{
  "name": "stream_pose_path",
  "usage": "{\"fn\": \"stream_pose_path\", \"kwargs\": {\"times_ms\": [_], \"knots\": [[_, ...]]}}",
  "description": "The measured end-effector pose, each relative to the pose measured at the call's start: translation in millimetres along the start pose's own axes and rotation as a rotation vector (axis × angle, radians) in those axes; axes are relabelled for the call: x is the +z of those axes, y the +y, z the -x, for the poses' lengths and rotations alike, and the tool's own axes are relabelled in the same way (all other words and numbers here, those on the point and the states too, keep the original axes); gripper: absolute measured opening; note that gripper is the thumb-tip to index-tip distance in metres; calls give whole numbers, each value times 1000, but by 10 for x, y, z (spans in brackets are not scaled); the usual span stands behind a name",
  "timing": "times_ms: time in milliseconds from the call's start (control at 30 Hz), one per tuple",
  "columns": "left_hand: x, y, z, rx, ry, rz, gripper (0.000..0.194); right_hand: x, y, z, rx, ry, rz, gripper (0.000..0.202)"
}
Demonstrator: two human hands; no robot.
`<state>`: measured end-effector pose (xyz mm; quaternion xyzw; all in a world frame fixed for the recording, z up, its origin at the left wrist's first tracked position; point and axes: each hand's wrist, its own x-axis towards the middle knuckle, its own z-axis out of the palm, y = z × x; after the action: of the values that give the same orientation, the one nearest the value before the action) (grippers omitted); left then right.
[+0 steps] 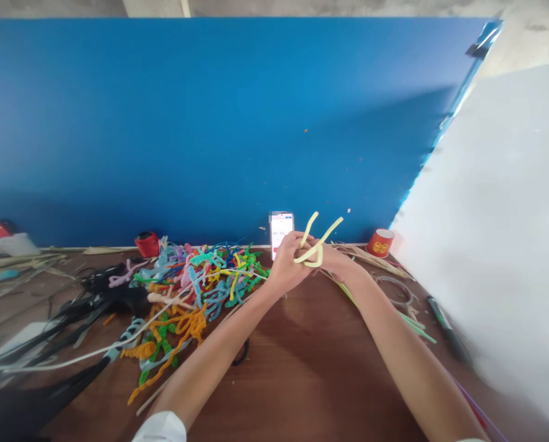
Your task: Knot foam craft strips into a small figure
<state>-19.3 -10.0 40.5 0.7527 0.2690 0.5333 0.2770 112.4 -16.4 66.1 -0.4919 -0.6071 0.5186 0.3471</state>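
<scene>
Pipe cleaner (324,239), bent and seemingly part-shaped, two ends loose toward one o'clock, is pinched in the left hand (290,253) above the bench (311,368); the right hand's (338,263) grip is hidden.

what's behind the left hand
A phone stands there, its top and left side showing, with a blue board farther back. The left hand covers the phone's lower right, so that part is hidden.
</scene>
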Motion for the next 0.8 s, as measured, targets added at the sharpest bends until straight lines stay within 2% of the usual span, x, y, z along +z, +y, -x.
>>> {"fn": "stream_pose_path", "kwargs": {"times_ms": [267, 500, 600, 800], "knots": [[4, 100, 8, 39, 20, -119, 21, 12, 69, -31, -34, -14, 18, 35], [28, -11, 34, 77, 16, -174, 31, 42, 61, -8, -17, 14, 103, 23], [16, -46, 37, 80, -28, -193, 32, 57, 55, 12, 23, 31, 147, 23], [2, 7, 52, 141, -30, -244, 32, 26, 102, -3, 59, 62, 191, 30]]}}
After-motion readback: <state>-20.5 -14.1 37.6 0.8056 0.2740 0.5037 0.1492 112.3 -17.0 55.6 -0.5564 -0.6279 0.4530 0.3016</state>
